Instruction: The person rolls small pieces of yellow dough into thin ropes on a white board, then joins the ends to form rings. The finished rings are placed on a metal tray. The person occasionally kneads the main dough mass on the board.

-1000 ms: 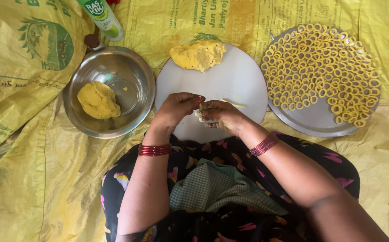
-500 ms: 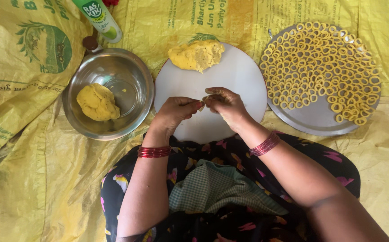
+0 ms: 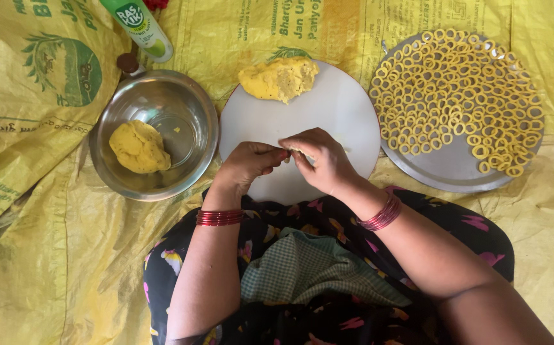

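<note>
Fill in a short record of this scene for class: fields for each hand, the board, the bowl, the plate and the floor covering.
left hand: fingertips pinching a small dough piece
right hand: pinching the same piece
round white board: dough lump at far edge
steel bowl: one yellow dough ball
steel plate: many dough rings
floor covering: yellow printed sacks
beyond bowl: green and white bottle
</note>
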